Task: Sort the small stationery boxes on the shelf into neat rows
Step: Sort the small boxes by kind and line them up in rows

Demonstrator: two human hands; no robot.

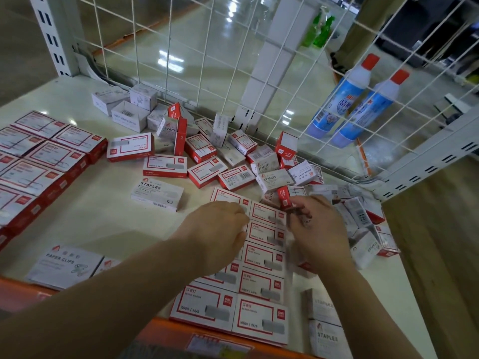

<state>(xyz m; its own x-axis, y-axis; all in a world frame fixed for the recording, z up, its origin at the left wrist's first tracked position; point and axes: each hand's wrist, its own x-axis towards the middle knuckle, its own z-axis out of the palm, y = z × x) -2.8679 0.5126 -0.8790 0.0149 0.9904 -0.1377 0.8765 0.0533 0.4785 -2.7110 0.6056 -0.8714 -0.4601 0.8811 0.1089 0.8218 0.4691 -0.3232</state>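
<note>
On the cream metal shelf (103,216), both hands are over a neat double row of red-and-white cardboard staple boxes (259,286). The left hand (217,229) rests curled on the row; the right hand (318,229) pinches one small red box (284,199). Loose boxes (233,156) lie behind.

A pale shelf (103,218) with an orange front lip carries small stationery boxes. Red-bordered boxes (260,283) lie flat in 2 columns near the front, larger red ones (44,156) are ranked at the left, a loose heap (233,154) sprawls toward the back corner, and a paper-clips box (66,264) lies front-left.
</note>
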